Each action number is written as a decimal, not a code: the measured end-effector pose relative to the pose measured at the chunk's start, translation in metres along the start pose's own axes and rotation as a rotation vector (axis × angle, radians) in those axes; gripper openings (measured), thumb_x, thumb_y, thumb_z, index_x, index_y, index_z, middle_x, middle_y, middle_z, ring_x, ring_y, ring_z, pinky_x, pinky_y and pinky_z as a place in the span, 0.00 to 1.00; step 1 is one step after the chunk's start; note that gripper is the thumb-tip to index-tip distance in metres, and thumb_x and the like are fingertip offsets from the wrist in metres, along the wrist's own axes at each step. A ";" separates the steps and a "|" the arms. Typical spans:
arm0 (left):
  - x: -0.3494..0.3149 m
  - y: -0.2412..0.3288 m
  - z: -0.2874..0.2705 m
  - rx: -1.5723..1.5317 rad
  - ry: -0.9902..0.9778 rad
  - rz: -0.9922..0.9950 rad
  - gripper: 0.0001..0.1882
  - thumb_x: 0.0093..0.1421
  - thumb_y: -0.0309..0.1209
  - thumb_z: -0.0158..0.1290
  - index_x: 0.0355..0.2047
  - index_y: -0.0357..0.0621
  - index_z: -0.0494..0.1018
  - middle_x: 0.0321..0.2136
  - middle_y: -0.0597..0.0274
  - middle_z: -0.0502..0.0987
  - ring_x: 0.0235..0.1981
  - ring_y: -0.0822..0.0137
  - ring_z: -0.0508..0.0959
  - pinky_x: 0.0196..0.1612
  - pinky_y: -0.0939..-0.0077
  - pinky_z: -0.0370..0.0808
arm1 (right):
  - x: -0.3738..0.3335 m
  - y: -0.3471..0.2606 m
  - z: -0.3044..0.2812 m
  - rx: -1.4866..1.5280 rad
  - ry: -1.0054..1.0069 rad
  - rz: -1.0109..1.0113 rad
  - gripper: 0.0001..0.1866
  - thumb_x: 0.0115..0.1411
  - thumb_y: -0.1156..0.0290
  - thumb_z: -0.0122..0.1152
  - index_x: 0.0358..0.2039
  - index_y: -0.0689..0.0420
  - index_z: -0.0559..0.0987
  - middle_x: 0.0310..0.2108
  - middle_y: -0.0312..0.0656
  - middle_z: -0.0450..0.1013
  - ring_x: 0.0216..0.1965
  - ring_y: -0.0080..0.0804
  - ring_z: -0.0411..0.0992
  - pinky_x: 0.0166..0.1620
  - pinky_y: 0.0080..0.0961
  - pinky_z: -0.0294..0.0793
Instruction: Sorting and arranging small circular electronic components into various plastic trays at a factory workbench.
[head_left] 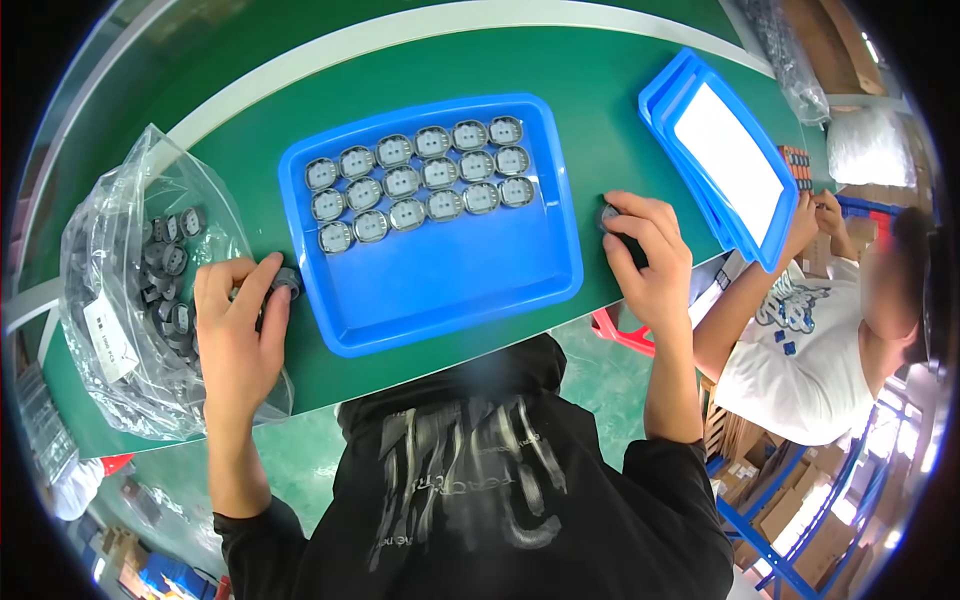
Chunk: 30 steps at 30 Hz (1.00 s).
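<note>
Left hand (238, 325) pinching grey round part (286, 281), blue tray (450, 285) just right of it. Right hand (648, 262) curled over second part (609, 214), tray to its left.

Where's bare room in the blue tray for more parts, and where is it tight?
The blue tray is bare across its near half, between the three rows of grey round parts and the near rim. Green table between the tray and the stacked blue trays is also free. It is crowded at the left hand, hemmed between the plastic bag of parts and the tray's left rim.
</note>
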<state>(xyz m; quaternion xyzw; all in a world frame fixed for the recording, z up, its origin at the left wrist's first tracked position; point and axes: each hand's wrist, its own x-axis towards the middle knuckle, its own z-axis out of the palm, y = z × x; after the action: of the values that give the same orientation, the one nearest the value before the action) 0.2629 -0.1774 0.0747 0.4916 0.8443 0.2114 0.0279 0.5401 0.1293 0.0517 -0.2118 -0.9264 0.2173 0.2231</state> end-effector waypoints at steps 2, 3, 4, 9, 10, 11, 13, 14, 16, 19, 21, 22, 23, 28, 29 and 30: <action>-0.002 0.001 0.002 -0.037 0.068 -0.023 0.17 0.52 0.21 0.63 0.45 0.38 0.79 0.38 0.55 0.75 0.40 0.53 0.73 0.43 0.61 0.73 | 0.002 -0.002 0.000 -0.001 -0.020 -0.022 0.14 0.50 0.80 0.71 0.38 0.62 0.80 0.45 0.44 0.76 0.46 0.40 0.75 0.50 0.32 0.75; -0.004 0.000 0.000 -0.030 0.069 -0.029 0.17 0.52 0.21 0.63 0.45 0.38 0.79 0.38 0.55 0.75 0.40 0.53 0.73 0.43 0.61 0.73 | 0.002 -0.005 0.001 0.006 -0.022 -0.027 0.14 0.50 0.80 0.71 0.38 0.62 0.80 0.45 0.44 0.76 0.46 0.40 0.75 0.50 0.32 0.75; -0.006 -0.001 -0.002 -0.056 0.064 0.014 0.18 0.50 0.21 0.64 0.44 0.38 0.79 0.38 0.55 0.75 0.40 0.53 0.73 0.44 0.61 0.73 | 0.002 -0.011 0.005 0.027 0.029 0.101 0.14 0.51 0.79 0.71 0.39 0.62 0.80 0.44 0.43 0.76 0.43 0.38 0.75 0.48 0.31 0.75; -0.004 -0.003 -0.001 -0.053 0.070 0.085 0.14 0.48 0.19 0.64 0.37 0.38 0.78 0.37 0.55 0.76 0.39 0.51 0.75 0.43 0.61 0.74 | 0.012 -0.021 0.001 -0.041 -0.069 0.301 0.13 0.52 0.78 0.71 0.39 0.62 0.79 0.43 0.45 0.76 0.34 0.31 0.72 0.40 0.25 0.73; -0.001 -0.003 -0.001 -0.069 0.086 0.104 0.14 0.48 0.18 0.63 0.37 0.38 0.79 0.36 0.56 0.76 0.38 0.53 0.75 0.42 0.61 0.74 | 0.014 -0.018 -0.003 0.001 -0.051 0.246 0.13 0.53 0.79 0.70 0.39 0.63 0.79 0.43 0.45 0.76 0.35 0.31 0.72 0.40 0.25 0.73; 0.001 -0.003 0.001 -0.057 0.103 0.130 0.13 0.48 0.19 0.63 0.36 0.38 0.79 0.36 0.57 0.76 0.38 0.53 0.75 0.42 0.61 0.74 | 0.017 -0.017 -0.006 0.044 -0.031 0.193 0.12 0.53 0.81 0.69 0.39 0.64 0.78 0.43 0.45 0.76 0.36 0.30 0.72 0.41 0.25 0.73; 0.003 -0.002 0.004 -0.036 0.112 0.157 0.13 0.48 0.19 0.63 0.36 0.38 0.79 0.36 0.57 0.76 0.38 0.53 0.75 0.41 0.61 0.74 | 0.024 -0.032 -0.014 0.111 -0.016 0.120 0.12 0.53 0.84 0.67 0.39 0.65 0.79 0.47 0.47 0.77 0.39 0.33 0.74 0.44 0.27 0.75; 0.002 -0.002 0.004 -0.022 0.108 0.141 0.13 0.48 0.19 0.63 0.36 0.38 0.79 0.36 0.57 0.76 0.38 0.53 0.75 0.41 0.61 0.74 | 0.032 -0.044 -0.015 0.115 -0.041 0.005 0.12 0.53 0.84 0.67 0.39 0.64 0.79 0.47 0.47 0.77 0.40 0.33 0.75 0.44 0.28 0.75; 0.001 -0.003 0.008 0.002 0.111 0.152 0.12 0.48 0.19 0.63 0.35 0.39 0.79 0.36 0.57 0.77 0.38 0.53 0.75 0.41 0.62 0.74 | 0.041 -0.073 -0.006 0.120 -0.067 -0.104 0.12 0.52 0.83 0.68 0.39 0.64 0.80 0.47 0.47 0.77 0.40 0.34 0.75 0.45 0.29 0.76; -0.001 -0.006 0.006 -0.030 0.178 0.166 0.12 0.48 0.19 0.63 0.35 0.40 0.79 0.37 0.57 0.77 0.39 0.53 0.76 0.41 0.62 0.74 | 0.053 -0.109 0.025 0.256 -0.291 -0.300 0.11 0.51 0.82 0.69 0.36 0.62 0.80 0.47 0.47 0.76 0.40 0.37 0.76 0.45 0.30 0.77; -0.001 -0.002 -0.003 -0.025 0.197 0.139 0.12 0.47 0.19 0.63 0.34 0.40 0.80 0.38 0.56 0.77 0.39 0.53 0.76 0.41 0.63 0.74 | 0.058 -0.117 0.047 0.240 -0.430 -0.447 0.10 0.50 0.82 0.68 0.34 0.62 0.80 0.43 0.46 0.74 0.39 0.40 0.75 0.42 0.32 0.77; 0.000 0.002 -0.007 -0.054 0.218 0.187 0.12 0.46 0.19 0.63 0.33 0.40 0.81 0.38 0.55 0.77 0.39 0.53 0.76 0.41 0.62 0.74 | 0.059 -0.118 0.055 0.240 -0.433 -0.447 0.10 0.50 0.82 0.68 0.34 0.62 0.80 0.43 0.46 0.74 0.39 0.40 0.75 0.42 0.32 0.77; 0.001 0.007 -0.009 -0.083 0.239 0.233 0.12 0.45 0.19 0.63 0.33 0.40 0.81 0.38 0.55 0.77 0.39 0.52 0.76 0.42 0.62 0.74 | 0.060 -0.118 0.062 0.228 -0.433 -0.478 0.10 0.50 0.82 0.68 0.34 0.61 0.80 0.41 0.45 0.73 0.38 0.41 0.74 0.41 0.32 0.77; 0.008 0.027 0.011 -0.133 0.099 0.329 0.13 0.43 0.19 0.63 0.33 0.39 0.81 0.36 0.57 0.74 0.40 0.54 0.73 0.43 0.62 0.71 | 0.065 -0.119 0.077 0.160 -0.360 -0.488 0.10 0.48 0.80 0.69 0.33 0.59 0.81 0.33 0.41 0.71 0.33 0.40 0.72 0.35 0.34 0.73; 0.009 0.028 0.011 -0.135 0.100 0.320 0.13 0.43 0.19 0.63 0.33 0.39 0.81 0.36 0.57 0.74 0.40 0.54 0.73 0.43 0.62 0.71 | 0.065 -0.118 0.079 0.162 -0.369 -0.493 0.10 0.48 0.80 0.69 0.33 0.59 0.81 0.33 0.41 0.71 0.33 0.40 0.72 0.35 0.34 0.73; 0.010 0.027 0.011 -0.110 0.069 0.310 0.13 0.44 0.20 0.63 0.33 0.39 0.81 0.37 0.57 0.74 0.41 0.54 0.73 0.44 0.62 0.70 | 0.065 -0.118 0.081 0.156 -0.354 -0.504 0.10 0.48 0.80 0.69 0.33 0.59 0.81 0.31 0.41 0.71 0.33 0.40 0.72 0.35 0.34 0.73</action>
<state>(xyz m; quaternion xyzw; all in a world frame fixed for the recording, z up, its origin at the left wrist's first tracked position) 0.2829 -0.1534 0.0764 0.6060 0.7461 0.2757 -0.0070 0.4122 0.0398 0.0658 0.0832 -0.9547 0.2590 0.1206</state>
